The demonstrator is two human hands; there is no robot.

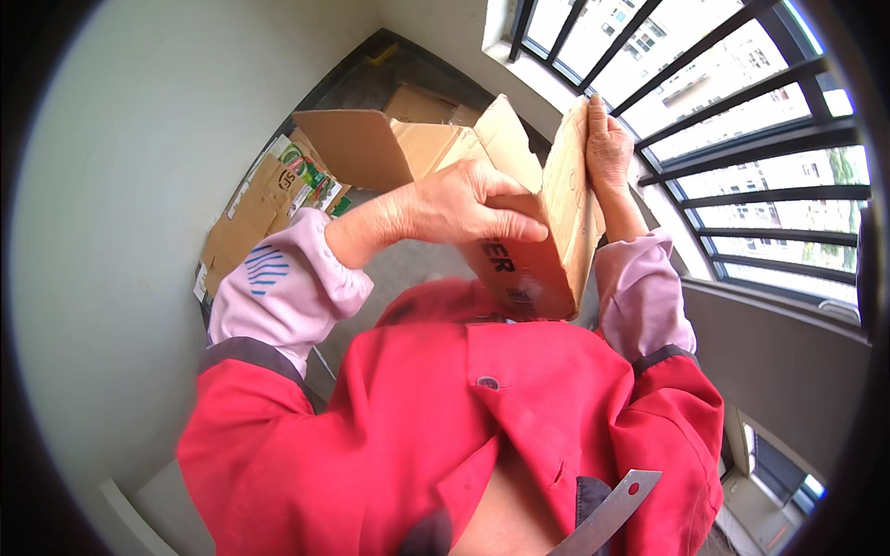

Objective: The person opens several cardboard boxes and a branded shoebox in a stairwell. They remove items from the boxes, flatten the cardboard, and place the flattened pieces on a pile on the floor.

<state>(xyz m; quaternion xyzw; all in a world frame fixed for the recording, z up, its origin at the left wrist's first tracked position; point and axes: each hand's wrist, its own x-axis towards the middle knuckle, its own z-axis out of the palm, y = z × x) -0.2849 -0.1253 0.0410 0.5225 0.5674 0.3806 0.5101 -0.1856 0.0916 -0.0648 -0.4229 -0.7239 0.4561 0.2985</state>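
Note:
An open cardboard box (511,278) with spread flaps is held up in front of my chest, tilted. It bears dark printed writing on the side facing me. My left hand (473,205) pinches the near upper edge of the box, its thumb over the outside and other fingers partly hidden behind the board. On the right, my right hand (609,153) grips a raised panel (569,187) at its far edge, thumb pointing up along it. A large flap (354,146) sticks out at the far left of the box.
Flattened cardboard pieces (243,215) and a green printed carton (306,170) lie along the left wall (153,174). More cardboard (421,104) lies in the far corner. A barred window (695,104) is close on the right. A flat metal strip (612,504) with a hole shows at the bottom.

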